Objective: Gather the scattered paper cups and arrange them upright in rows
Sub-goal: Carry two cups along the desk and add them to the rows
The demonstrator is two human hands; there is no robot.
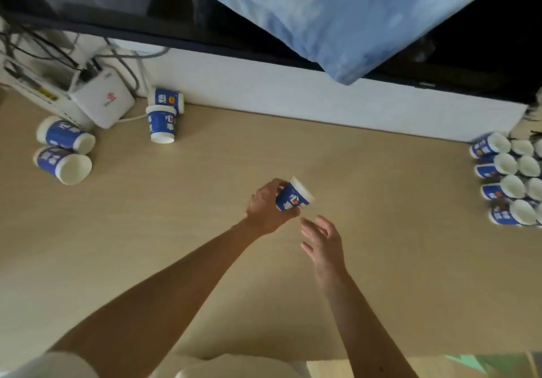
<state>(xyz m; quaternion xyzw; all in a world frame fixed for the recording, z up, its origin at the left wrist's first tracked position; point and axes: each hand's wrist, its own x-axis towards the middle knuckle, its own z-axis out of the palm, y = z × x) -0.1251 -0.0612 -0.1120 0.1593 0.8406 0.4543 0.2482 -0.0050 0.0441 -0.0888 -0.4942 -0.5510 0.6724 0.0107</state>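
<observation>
Bare forearms stretch out below me across the table. The left hand is wrapped round a blue-and-white paper cup, held tilted over the middle of the table with its mouth to the right. The right hand hovers just beside it, fingers loose and holding nothing.

I'd judge the cup nearly weightless and thin-walled, easy to dent. A light hold round the side, up near the stiffer rolled rim, should suit it.

Four scattered cups are at the far left by a white router and its cables. The finished rows stand at the right edge. That pale top looks smooth, so a tipped cup could roll. A blue cloth hangs over a dark screen behind.
</observation>
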